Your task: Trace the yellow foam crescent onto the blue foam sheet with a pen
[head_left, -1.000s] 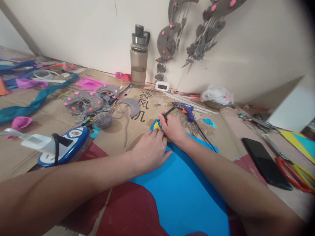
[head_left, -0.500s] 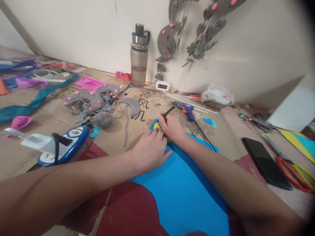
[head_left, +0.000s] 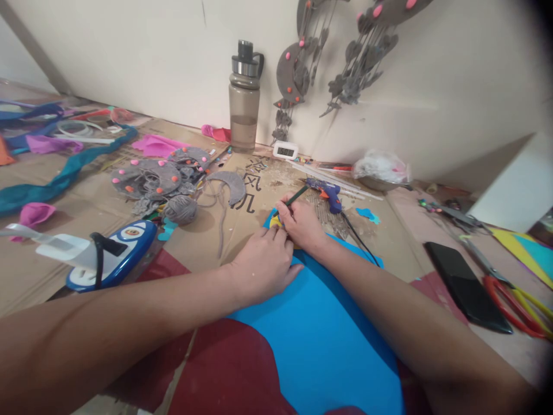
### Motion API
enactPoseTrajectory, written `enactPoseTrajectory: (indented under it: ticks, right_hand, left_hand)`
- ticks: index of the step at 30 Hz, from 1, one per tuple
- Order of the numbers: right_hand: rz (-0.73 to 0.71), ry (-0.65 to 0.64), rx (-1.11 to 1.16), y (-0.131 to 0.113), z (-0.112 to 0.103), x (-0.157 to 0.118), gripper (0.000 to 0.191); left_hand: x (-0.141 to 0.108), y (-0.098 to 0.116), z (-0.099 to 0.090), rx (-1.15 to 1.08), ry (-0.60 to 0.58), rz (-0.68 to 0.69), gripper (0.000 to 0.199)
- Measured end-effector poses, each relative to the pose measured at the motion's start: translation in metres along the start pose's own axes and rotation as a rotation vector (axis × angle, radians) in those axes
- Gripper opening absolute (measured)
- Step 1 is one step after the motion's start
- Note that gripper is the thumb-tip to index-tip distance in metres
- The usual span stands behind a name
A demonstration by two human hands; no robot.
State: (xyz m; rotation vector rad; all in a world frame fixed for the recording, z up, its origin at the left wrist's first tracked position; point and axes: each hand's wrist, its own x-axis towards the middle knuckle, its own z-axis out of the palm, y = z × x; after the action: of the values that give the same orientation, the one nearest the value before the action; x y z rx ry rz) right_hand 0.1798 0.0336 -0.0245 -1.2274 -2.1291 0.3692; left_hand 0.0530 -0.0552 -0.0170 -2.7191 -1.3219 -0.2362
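My right hand point(head_left: 302, 225) is closed round a dark green pencil point(head_left: 297, 196), whose lower end points down at a small yellow piece point(head_left: 275, 221). That piece lies on the far end of a large blue sheet point(head_left: 328, 323) and is mostly covered by my hands. My left hand point(head_left: 265, 265) rests flat beside the right one, fingertips pressing on the yellow piece and thumb stretched apart over the blue sheet. The pencil's tip is hard to make out.
Beyond my hands lie a blue glue gun point(head_left: 330, 196) and its cord. A water bottle point(head_left: 244, 104) stands by the wall. Left are grey felt pieces point(head_left: 151, 178), a yarn ball point(head_left: 180, 210) and a blue-white device point(head_left: 116, 253). Right are a phone point(head_left: 466, 288) and scissors point(head_left: 512, 302).
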Motion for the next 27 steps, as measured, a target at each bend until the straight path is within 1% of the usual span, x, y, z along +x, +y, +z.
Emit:
enactPoseTrajectory:
  ticks: [3, 5, 13, 18, 27]
  right_hand:
    - [0.049, 0.036, 0.058, 0.0014, -0.0004, -0.0007, 0.026]
    - [0.057, 0.051, 0.063, 0.0028, -0.0002, -0.0007, 0.027]
    - [-0.003, 0.027, 0.007, 0.0045, 0.0022, 0.0009, 0.025]
    - [-0.013, 0.012, -0.048, 0.0029, 0.0021, 0.0007, 0.024]
    - [-0.041, 0.003, -0.071, 0.0035, 0.0026, 0.0007, 0.026]
  left_hand:
    - [0.0003, -0.0003, -0.0011, 0.001, -0.005, -0.002, 0.052]
    - [0.0006, -0.0007, -0.0019, 0.0, -0.011, -0.002, 0.052]
    - [-0.0001, -0.0009, -0.0004, -0.009, -0.017, -0.006, 0.053]
    - [-0.0002, -0.0013, 0.0003, -0.007, -0.023, 0.002, 0.052]
    - [0.0006, -0.0009, -0.0012, -0.02, -0.042, -0.006, 0.052]
